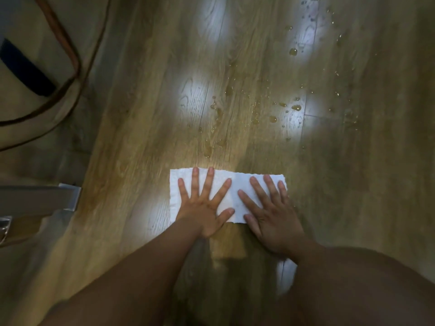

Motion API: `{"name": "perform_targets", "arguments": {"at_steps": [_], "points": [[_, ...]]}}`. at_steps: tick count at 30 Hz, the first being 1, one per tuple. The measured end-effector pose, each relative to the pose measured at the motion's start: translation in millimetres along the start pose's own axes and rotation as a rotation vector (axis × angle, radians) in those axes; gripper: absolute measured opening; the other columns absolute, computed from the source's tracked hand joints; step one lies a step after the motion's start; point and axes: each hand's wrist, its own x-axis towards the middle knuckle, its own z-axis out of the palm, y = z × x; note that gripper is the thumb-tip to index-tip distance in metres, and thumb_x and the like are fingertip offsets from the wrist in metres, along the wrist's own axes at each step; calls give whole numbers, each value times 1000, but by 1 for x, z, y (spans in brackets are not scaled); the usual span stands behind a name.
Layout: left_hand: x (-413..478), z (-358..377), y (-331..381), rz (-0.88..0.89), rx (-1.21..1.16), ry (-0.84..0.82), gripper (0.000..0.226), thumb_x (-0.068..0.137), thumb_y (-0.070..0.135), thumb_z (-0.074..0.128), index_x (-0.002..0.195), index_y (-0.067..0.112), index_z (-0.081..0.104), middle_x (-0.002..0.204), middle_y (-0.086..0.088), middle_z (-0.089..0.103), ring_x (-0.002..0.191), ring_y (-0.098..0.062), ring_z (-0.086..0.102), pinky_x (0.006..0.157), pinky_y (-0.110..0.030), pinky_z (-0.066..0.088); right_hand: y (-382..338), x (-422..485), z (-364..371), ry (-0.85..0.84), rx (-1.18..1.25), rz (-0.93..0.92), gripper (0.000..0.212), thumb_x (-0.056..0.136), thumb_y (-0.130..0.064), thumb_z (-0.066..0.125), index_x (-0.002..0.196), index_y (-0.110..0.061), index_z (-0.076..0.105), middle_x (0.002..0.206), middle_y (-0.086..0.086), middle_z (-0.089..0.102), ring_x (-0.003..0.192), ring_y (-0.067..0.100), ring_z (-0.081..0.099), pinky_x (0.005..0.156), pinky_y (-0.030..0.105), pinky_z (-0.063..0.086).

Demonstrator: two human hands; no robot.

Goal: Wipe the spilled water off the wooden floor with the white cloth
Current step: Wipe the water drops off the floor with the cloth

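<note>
Both hands lie flat on the white cloth [237,184]. The left hand [202,208] has its fingers spread wide and straight, and it presses down on the left half of the cloth. The right hand [270,215] is flat too, with straight fingers, and it presses on the right half. Neither hand curls round the cloth or pinches it; they just push on top of it. The heels of both hands hang off the near edge of the cloth and sit over the wooden floor [146,114]. The cloth is a long white strip. It lies flat on the floor, sideways in front of the person, close to them. Past the far edge of the cloth there are many water drops [296,107] on the floor. The nearest small ones are just beyond the cloth, and more are spread farther away and to the right. They do not touch the cloth. Bright patches of light shine on the boards. Far to the left is a beige thing [28,31] with a brown strap [77,64] and a dark blue patch [26,69]. Below it, at the left edge, is a shiny metal piece [68,198].
</note>
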Motion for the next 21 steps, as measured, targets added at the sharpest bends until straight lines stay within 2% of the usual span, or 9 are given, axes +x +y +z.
{"name": "perform_targets", "arguments": {"at_steps": [3, 5, 8, 13, 17, 21], "points": [[0, -7, 6, -38, 0, -112, 81, 72, 78, -15, 142, 43, -37, 141, 0, -58, 128, -34, -54, 107, -65, -24, 0, 1, -2, 8, -18, -6, 60, 99, -46, 39, 154, -28, 25, 163, 9, 13, 150, 37, 6, 116, 61, 16], [2, -5, 3, -29, -16, -74, 84, 72, 79, -19, 145, 41, -34, 144, 0, -55, 129, -34, -54, 107, -65, -24, -3, 0, -2, 10, -19, -8, 60, 99, -46, 39, 154, -28, 25, 163, 9, 12, 150, 36, 6, 116, 61, 16], [-4, 3, 8, 19, 19, -2, 84, 76, 76, -24, 150, 36, -28, 153, -8, -44, 138, -40, -41, 110, -69, -16, 4, 1, -3, 26, -21, -44, 61, 99, -44, 40, 155, -28, 22, 164, 9, 9, 150, 36, 4, 117, 61, 13], [-14, 20, 30, 13, -5, 160, 76, 95, 67, -2, 158, 26, -2, 164, -14, -15, 148, -43, -16, 114, -69, -1, 12, -5, -2, 19, -20, -81, 62, 100, -42, 41, 155, -27, 18, 164, 8, 5, 151, 34, 0, 119, 59, 10], [-20, 27, 32, 22, -63, 205, 73, 99, 62, 16, 159, 23, 1, 165, -14, -11, 149, -41, -13, 116, -67, 2, 10, -11, -2, 34, -15, -43, 60, 99, -40, 40, 155, -26, 22, 164, 8, 9, 151, 34, 3, 118, 59, 11], [-35, 33, 46, 47, -125, 224, 69, 100, 57, 18, 159, 24, 10, 166, -14, -5, 151, -38, -4, 116, -66, 10, 21, -24, -3, 38, -17, -96, 57, 97, -41, 38, 151, -21, 34, 161, 13, 21, 149, 38, 13, 116, 62, 17]]}}
